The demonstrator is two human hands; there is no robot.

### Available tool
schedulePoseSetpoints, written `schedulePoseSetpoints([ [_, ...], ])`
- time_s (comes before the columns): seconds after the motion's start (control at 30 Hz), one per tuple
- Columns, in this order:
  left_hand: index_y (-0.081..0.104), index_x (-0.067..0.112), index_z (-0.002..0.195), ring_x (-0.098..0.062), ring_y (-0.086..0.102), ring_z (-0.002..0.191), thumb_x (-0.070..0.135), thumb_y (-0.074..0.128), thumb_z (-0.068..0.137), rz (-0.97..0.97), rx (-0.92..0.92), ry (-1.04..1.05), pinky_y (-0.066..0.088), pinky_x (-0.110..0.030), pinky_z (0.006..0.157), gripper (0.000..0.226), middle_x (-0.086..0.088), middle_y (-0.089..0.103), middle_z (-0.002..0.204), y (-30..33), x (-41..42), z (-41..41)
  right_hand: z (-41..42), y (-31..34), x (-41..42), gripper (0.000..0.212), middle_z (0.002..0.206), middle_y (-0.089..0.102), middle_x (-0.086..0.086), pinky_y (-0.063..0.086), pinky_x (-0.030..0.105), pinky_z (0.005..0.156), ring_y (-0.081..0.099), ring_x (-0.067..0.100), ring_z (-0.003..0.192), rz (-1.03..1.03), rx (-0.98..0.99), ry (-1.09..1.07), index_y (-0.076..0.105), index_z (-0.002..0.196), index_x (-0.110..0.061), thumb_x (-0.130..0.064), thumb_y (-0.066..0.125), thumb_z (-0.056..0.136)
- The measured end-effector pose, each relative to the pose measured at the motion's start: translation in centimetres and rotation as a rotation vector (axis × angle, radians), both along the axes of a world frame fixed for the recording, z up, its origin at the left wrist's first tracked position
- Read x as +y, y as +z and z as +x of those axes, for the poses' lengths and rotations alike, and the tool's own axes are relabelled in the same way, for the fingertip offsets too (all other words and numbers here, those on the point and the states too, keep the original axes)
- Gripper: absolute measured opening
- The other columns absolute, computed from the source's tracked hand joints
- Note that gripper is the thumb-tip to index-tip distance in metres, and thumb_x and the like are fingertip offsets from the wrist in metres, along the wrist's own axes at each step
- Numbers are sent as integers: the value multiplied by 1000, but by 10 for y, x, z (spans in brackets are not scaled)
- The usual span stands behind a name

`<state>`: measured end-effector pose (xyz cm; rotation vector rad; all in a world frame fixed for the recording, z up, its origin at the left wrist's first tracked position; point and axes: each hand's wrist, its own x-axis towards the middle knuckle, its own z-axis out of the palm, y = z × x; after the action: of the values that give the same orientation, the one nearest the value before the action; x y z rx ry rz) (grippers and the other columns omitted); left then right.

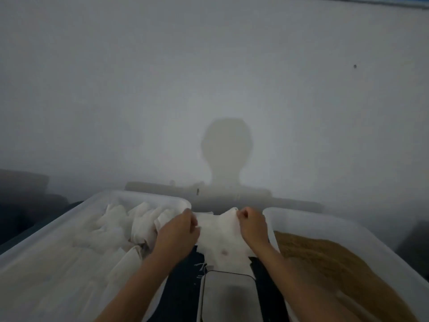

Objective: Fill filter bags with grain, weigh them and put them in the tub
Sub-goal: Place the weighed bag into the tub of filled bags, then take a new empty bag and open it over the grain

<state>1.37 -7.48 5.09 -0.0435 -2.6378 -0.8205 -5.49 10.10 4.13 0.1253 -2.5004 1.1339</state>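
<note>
Hands: left hand (180, 231) and right hand (251, 225) pinch an empty filter bag (220, 238) open
Done: bags in tub (69, 217)
Left: scooping grain (336, 263), weighing on scale (228, 296)

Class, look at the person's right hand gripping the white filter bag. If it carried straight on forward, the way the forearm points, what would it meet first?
Probably the wall. The right hand points away from the body, between the two tubs, and nothing else shows in that line beyond the filter bag it grips. Depth to the wall is unclear.

White, plain filter bag (220, 231) with a faint pinkish spot; white bags heaped in a translucent whitish tub (53, 226); golden-brown grain (329, 259) in a second translucent tub (362, 225); pale grey scale (228, 296) on dark navy cloth (185, 275); plain off-white wall (209, 77)
</note>
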Motion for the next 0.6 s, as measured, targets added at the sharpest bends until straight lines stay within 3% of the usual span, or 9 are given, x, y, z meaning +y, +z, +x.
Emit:
schedulePoseSetpoints([
  [0.07,47,25,91,-9,54,82,28,54,92,82,41,-130,44,-24,72,8,13,55,88,10,28,1,7,21,19,33,67,49,8,33,28,57,44,13,62,-109,16,21,48,69,-5,-20,45,98],
  [0.17,50,28,89,0,53,78,28,56,92,232,71,-310,42,-13,65,7,17,54,86,19,73,0,22,40,55,27,72,51,9,44,26,59,51,18,67,-258,-1,73,52,78,-3,-21,46,98],
  [0.27,49,29,83,1,53,76,24,54,93,402,27,-437,42,-12,61,12,17,52,86,21,118,-3,43,44,92,25,74,54,7,46,23,52,54,16,64,-350,-36,70,57,89,-1,-21,46,98],
  [0.33,48,28,83,-1,53,77,24,52,94,432,-10,-482,43,-14,64,12,15,52,86,15,145,-4,59,42,114,24,76,55,9,46,24,52,55,18,66,-411,-81,87,57,84,-5,-21,45,99],
  [0.5,49,25,91,-7,55,87,29,50,95,474,-133,-565,43,-14,68,6,12,54,92,-8,197,-2,98,26,157,29,84,59,15,44,12,52,58,20,71,-372,-205,143,56,88,-2,-27,43,98],
  [0.6,52,23,89,-7,54,82,32,54,93,516,-215,-625,45,-17,73,11,8,55,87,-19,219,2,106,18,175,28,89,57,28,46,17,53,58,28,69,-370,-220,163,54,92,9,-17,44,98],
])
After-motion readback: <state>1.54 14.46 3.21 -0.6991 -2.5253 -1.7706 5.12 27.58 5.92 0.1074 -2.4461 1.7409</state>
